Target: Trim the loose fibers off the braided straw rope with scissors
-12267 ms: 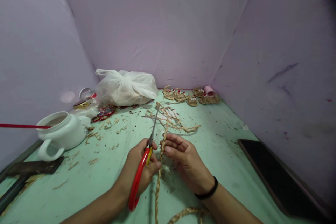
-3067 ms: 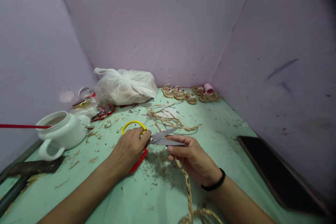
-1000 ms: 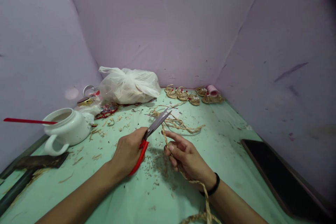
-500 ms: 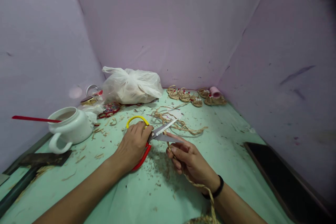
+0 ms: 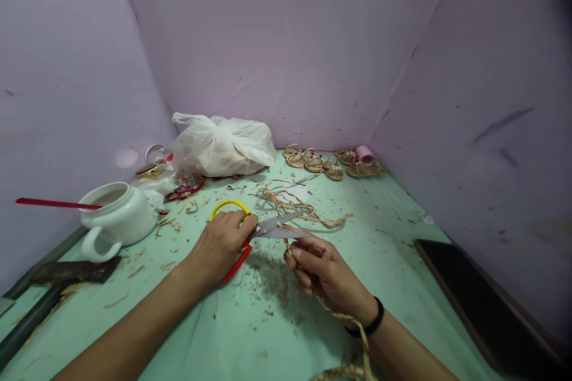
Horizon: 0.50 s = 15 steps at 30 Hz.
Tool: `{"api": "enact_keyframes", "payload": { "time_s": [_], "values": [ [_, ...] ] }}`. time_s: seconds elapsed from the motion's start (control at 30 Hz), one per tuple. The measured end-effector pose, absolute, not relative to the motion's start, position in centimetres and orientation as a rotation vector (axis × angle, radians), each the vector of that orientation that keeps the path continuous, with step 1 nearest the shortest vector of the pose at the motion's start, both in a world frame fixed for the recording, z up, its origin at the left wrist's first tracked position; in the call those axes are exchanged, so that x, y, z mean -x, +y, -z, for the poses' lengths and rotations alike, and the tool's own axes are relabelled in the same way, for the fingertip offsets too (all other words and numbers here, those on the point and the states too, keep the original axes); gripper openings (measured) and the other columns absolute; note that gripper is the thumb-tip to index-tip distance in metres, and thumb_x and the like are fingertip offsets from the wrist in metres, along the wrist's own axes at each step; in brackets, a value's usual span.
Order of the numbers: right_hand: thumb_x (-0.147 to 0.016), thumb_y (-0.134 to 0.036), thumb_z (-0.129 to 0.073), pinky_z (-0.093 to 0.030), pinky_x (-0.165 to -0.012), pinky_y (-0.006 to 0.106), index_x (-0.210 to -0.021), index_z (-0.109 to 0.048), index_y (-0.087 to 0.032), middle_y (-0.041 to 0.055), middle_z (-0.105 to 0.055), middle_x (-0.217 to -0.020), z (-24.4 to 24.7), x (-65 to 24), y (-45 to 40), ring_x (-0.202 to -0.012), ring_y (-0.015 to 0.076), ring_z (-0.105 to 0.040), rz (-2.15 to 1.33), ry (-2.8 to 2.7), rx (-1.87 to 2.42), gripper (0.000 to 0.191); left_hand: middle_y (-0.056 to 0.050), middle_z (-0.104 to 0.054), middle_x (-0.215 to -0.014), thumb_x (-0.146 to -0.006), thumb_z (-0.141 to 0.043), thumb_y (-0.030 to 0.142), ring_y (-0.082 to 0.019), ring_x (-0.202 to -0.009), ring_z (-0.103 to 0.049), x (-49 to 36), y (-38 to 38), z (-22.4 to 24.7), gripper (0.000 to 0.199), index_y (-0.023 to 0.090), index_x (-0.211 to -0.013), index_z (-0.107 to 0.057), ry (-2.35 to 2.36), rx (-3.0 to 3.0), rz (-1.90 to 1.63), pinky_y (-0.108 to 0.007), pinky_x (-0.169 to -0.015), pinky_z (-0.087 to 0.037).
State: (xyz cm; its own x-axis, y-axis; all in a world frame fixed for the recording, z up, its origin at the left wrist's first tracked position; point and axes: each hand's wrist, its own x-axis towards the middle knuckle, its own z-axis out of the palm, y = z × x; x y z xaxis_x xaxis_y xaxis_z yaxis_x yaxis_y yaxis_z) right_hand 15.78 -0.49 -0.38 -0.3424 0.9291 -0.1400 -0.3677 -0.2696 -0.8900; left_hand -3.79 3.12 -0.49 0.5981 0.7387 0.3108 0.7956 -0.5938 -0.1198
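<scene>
My left hand is closed round a pair of scissors, one handle yellow and the other red. Its blades are parted and point right, with a strand end between or right beside them. Between the thumb and fingers of my right hand is pinched a braided straw cord. The cord runs back past my wrist, which has a black band, to a coiled braid at the bottom edge. Behind the blades lies a loose tangle of cord.
A white pot with a red stick stands left, near a hammer-like tool. Farther back are a white plastic bag, small woven pieces with beads and a pink spool. A dark flat slab lies right.
The scissor blades have closed partway, their gap narrowing at the cord. My left hand has moved slightly left; my right hand keeps its pinch on the cord.
</scene>
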Motion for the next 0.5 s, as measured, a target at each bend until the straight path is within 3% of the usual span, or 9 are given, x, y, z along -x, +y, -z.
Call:
{"api": "enact_keyframes", "payload": {
  "time_s": [0.1,0.2,0.3,0.43,0.5],
  "values": [
    [-0.067,-0.028,-0.062,-0.028,-0.03,0.015,-0.073,-0.059,-0.016,-0.0038,-0.052,-0.059,0.39,-15.81,-0.52,-0.035,0.0014,-0.032,-1.746,-1.025,0.857,0.014,-0.008,-0.053,-0.08,-0.081,-0.032,0.013,-0.02,-0.071,-0.046,3.84,3.15,0.41,0.026,0.014,-0.099,-0.051,-1.272,2.61,0.35,-0.031,-0.063,-0.038],
    [-0.067,-0.028,-0.062,-0.029,-0.03,0.014,-0.068,-0.057,-0.016,-0.0039,-0.051,-0.059,0.49,-15.81,-0.51,-0.035,0.0011,-0.032,-1.742,-1.045,0.846,0.013,-0.007,-0.053,-0.077,-0.082,-0.03,0.014,-0.019,-0.069,-0.045,3.77,3.09,0.26,0.025,0.015,-0.096,-0.051,-1.28,2.635,0.364,-0.029,-0.062,-0.038],
    [-0.068,-0.028,-0.062,-0.028,-0.03,0.014,-0.076,-0.059,-0.016,-0.0042,-0.051,-0.06,0.58,-15.8,-0.46,-0.035,0.0012,-0.032,-1.755,-1.034,0.833,0.014,-0.005,-0.051,-0.073,-0.08,-0.03,0.012,-0.017,-0.065,-0.045,3.75,2.99,0.25,0.023,0.016,-0.091,-0.05,-1.291,2.644,0.388,-0.027,-0.058,-0.036],
    [-0.067,-0.028,-0.065,-0.027,-0.029,0.014,-0.101,-0.056,-0.018,-0.0046,-0.053,-0.059,0.92,-15.75,-0.26,-0.035,0.0017,-0.033,-1.777,-0.947,0.807,0.036,-0.002,-0.049,-0.068,-0.074,-0.033,0.009,-0.015,-0.06,-0.044,3.75,2.69,0.24,0.021,0.018,-0.083,-0.049,-1.383,2.702,0.524,-0.025,-0.055,-0.035],
    [-0.066,-0.028,-0.067,-0.029,-0.03,0.014,-0.104,-0.054,-0.018,-0.0043,-0.055,-0.059,1.23,-15.73,-0.12,-0.034,0.0021,-0.036,-1.776,-0.901,0.793,0.041,0.0,-0.047,-0.065,-0.073,-0.035,0.009,-0.013,-0.058,-0.043,3.57,2.37,-0.07,0.016,0.018,-0.077,-0.048,-1.532,2.744,0.684,-0.024,-0.054,-0.034]
  ]
}}
